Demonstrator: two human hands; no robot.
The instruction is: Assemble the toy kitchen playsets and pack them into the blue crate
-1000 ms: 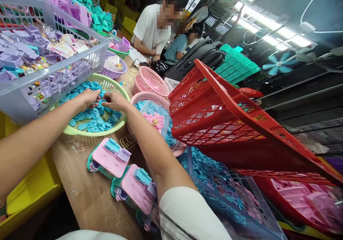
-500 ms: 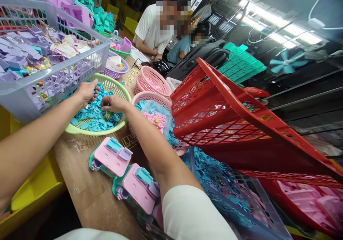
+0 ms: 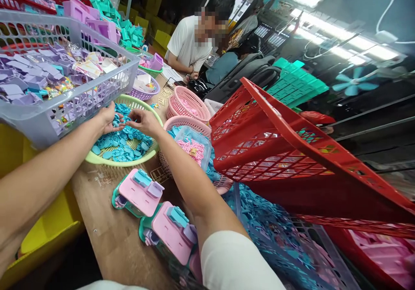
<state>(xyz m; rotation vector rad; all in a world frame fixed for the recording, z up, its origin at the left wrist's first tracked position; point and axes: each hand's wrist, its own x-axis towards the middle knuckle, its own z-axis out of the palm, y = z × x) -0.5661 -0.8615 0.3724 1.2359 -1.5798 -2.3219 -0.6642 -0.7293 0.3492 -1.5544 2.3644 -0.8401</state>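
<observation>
- Hovering over the light-green basket [image 3: 123, 163], the left hand [image 3: 108, 120] has its palm turned up and fingers loosely curled; blue pieces show between thumb and fingers, though whether it grips them I cannot tell.
- Facing it closely, the right hand [image 3: 145, 122] has bent fingers drawn near the thumb; whether a piece is pinched there cannot be told.
- The blue pieces [image 3: 121, 142] lie heaped in the light-green basket, on the far left of the table [image 3: 106, 242].
- Nearer stand two pink-topped toys, the left one [image 3: 139, 192] just beside the right one [image 3: 171, 233], close to the right forearm.
- Right of the light-green basket, a pink basket [image 3: 187, 119] holds more blue pieces and a clear tub [image 3: 205, 154] with small pink parts [image 3: 189, 148].
- At left, a large grey crate [image 3: 32, 123] contains purple parts [image 3: 40, 71].
</observation>
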